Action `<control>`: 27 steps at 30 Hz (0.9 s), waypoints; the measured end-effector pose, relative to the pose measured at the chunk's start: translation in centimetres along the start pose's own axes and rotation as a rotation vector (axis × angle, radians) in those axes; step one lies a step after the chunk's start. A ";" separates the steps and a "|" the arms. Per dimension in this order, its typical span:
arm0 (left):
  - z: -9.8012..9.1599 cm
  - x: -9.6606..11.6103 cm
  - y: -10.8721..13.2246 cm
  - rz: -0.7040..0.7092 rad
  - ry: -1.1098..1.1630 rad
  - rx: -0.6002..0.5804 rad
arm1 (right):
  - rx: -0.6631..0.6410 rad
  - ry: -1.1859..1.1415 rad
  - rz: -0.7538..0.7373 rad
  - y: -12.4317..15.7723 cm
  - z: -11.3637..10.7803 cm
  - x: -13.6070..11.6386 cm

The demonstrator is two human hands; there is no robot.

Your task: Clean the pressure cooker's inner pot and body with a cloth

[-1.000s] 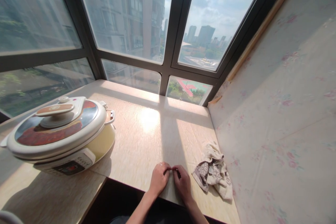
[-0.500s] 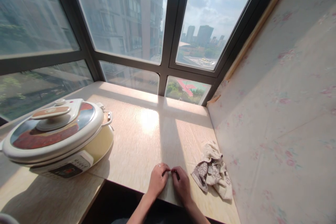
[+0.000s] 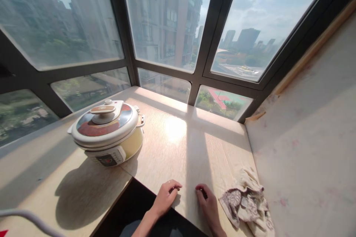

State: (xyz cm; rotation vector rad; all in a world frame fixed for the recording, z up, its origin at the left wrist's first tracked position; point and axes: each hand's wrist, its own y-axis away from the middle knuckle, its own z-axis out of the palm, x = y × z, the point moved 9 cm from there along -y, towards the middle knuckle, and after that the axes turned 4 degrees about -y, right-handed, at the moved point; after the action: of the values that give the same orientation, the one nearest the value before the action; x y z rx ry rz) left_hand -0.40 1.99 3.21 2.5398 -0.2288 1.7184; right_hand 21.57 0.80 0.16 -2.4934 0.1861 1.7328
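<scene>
My left hand (image 3: 167, 196) is above the front edge of the pale countertop (image 3: 158, 155), fingers loosely bent and thumb a little apart, holding nothing visible. My right hand (image 3: 208, 203) is to its right, in shadow, its fingers curled with thumb and forefinger tips close together; I see nothing between them. A gap of bare counter separates the two hands. Right of my right hand, not touching it, lies a crumpled beige and brown patterned cloth (image 3: 249, 202).
A cream electric cooker (image 3: 111, 133) with a glass lid stands on the left of the counter. A grey cord (image 3: 30, 216) crosses the lower left. Dark-framed windows (image 3: 167, 22) rise behind; a flowered wall (image 3: 311, 163) bounds the right. A dark recess (image 3: 130, 203) opens below the counter edge.
My hands, whose fingertips were nearly touching, have moved apart sideways. The view has turned left, so the whole cooker and the cord now show.
</scene>
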 end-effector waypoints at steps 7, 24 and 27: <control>-19.8 -1.3 6.1 -0.202 -0.007 0.849 | -0.111 -0.235 0.133 -4.9 0.7 -0.5; -47.4 0.6 5.9 -0.255 0.158 1.503 | -0.470 -0.026 -0.546 -16.9 19.8 -29.1; -50.3 -0.5 3.3 -0.309 0.146 1.449 | -0.418 0.104 -0.537 -19.5 24.3 -30.3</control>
State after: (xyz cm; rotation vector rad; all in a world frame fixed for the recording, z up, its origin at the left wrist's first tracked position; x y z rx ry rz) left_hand -47.23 5.69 21.46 2.7084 1.9421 2.2921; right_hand -8.33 25.05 20.30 -2.5526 -0.8409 1.5246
